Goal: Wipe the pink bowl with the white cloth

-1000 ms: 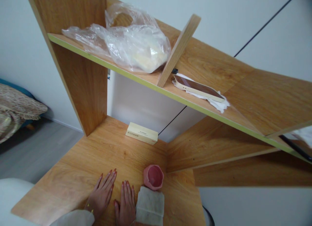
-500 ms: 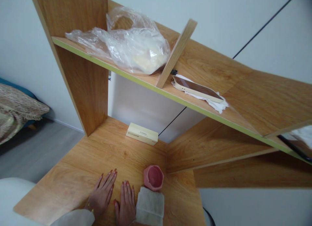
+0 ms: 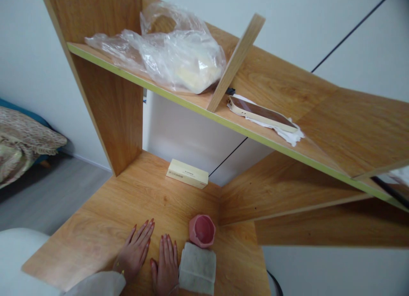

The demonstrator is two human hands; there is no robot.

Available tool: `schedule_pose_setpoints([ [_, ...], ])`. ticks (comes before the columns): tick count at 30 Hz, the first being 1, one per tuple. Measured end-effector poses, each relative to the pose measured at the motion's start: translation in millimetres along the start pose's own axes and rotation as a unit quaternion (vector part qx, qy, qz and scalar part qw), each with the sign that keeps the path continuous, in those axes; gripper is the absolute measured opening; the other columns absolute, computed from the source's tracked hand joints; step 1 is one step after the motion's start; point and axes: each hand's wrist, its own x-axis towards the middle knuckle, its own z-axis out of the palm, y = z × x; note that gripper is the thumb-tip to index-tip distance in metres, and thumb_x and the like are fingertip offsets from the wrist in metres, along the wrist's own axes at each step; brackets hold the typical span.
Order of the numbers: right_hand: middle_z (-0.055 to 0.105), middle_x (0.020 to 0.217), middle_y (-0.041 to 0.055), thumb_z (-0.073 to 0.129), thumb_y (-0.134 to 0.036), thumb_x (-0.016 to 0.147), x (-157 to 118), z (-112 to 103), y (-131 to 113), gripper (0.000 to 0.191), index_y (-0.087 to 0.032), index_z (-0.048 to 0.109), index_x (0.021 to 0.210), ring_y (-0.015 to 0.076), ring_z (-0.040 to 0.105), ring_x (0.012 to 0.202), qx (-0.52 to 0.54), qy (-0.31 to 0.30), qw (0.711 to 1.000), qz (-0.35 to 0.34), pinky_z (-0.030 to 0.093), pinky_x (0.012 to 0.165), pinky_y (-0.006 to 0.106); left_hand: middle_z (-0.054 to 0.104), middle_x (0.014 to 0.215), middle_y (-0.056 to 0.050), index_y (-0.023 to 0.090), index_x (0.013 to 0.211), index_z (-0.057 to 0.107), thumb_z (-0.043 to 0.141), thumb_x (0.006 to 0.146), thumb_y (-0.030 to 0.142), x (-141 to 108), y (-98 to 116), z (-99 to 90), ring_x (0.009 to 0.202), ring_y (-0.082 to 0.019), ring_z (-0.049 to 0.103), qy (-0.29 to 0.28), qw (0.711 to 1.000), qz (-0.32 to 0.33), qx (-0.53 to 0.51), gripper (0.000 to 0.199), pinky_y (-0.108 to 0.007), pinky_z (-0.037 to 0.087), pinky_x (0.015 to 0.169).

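Low in the frame, I see the left hand (image 3: 136,250) and right hand (image 3: 166,266) flat, fingers extended, pinching nothing, the right nearer the grey cloth (image 3: 198,268), lying just rightward, long side roughly along its fingers, below the pink cup (image 3: 202,231).

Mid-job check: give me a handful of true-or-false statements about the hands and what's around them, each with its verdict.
1. The left hand and right hand lie flat on the wooden desk. True.
2. The pink cup stands just beyond the grey cloth. True.
3. The right hand is wrapped around the pink cup. False: it lies beside the grey cloth, holding nothing.
4. The phone lies on the shelf, above the wooden desk. True.
5. The pink cup is upside down. False: its open mouth faces up.
6. The grey cloth lies between the two hands. False: it lies to the right of both.
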Motion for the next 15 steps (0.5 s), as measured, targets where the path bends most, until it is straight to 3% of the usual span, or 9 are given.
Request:
schedule_pose_setpoints([
  [6,0.055,0.134,0.0079,0.035,-0.038,0.094,0.5,4.5,-8.7,0.057,-0.021,0.023,0.148,0.0246,0.052,0.122,0.018,0.047,0.998,0.048,0.041,0.104,0.047,0.051,0.139,-0.003,0.022,0.149,0.018,0.027,0.092,0.021,-0.9,0.2,1.2,0.129,-0.016,0.045,-0.038,0.999,-0.017,-0.003,0.058,-0.034,0.021,0.113],
  [9,0.054,0.135,0.0087,0.035,-0.038,0.094,0.3,4.7,-9.6,0.057,-0.020,0.025,0.147,0.0249,0.050,0.124,0.020,0.035,0.999,0.033,0.041,0.104,0.047,0.051,0.140,-0.003,0.023,0.149,0.019,0.026,0.092,0.022,-1.5,-0.7,0.4,0.130,-0.016,0.044,-0.052,0.998,-0.019,-0.018,0.057,-0.033,0.021,0.113],
  [15,0.056,0.133,0.0069,0.032,-0.040,0.096,-1.6,8.6,-8.2,0.054,-0.021,0.028,0.146,0.0232,0.052,0.123,0.024,0.066,0.996,0.048,0.038,0.106,0.045,0.050,0.141,-0.004,0.021,0.149,0.016,0.026,0.093,0.023,-2.0,-0.9,2.2,0.130,-0.015,0.044,-0.024,1.000,-0.009,-0.010,0.058,-0.033,0.017,0.114],
])
